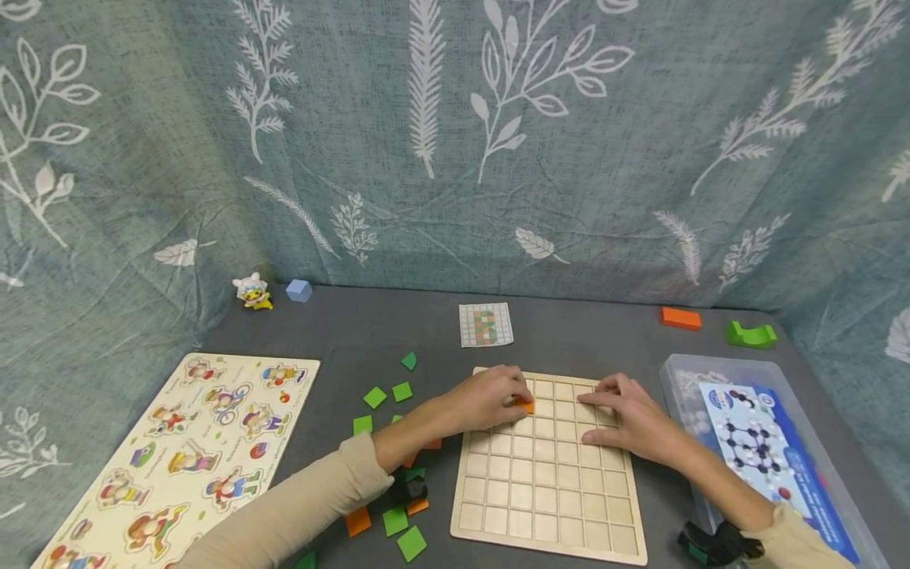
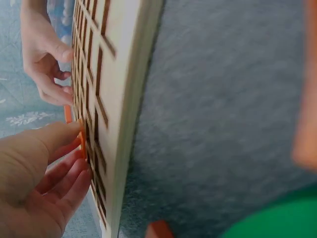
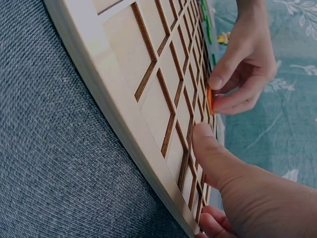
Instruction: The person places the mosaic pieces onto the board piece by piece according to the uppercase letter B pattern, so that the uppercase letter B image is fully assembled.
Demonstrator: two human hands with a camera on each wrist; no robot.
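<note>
A pale wooden board (image 1: 569,525) with a grid of square recesses lies in front of me. Over its far left part my left hand (image 1: 490,399) pinches an orange square tile (image 1: 526,406) between thumb and fingers. The left wrist view has the tile (image 2: 82,141) on edge-like display, right at the grid. My right hand (image 1: 629,419) rests at the board's right side, thumb and fingers spread, with nothing held. Seen from the right wrist, its thumb (image 3: 213,148) lies over the grid. A patterned card (image 1: 486,325) with a coloured grid lies beyond the board.
Green tiles (image 1: 374,397) and orange tiles (image 1: 359,521) are scattered left of the board. Farther left lies a picture puzzle board (image 1: 235,379). A lidded plastic box (image 1: 764,458) stands at right. Along the back are a toy figure (image 1: 252,292), blue cube (image 1: 299,290), orange block (image 1: 680,318) and green block (image 1: 750,334).
</note>
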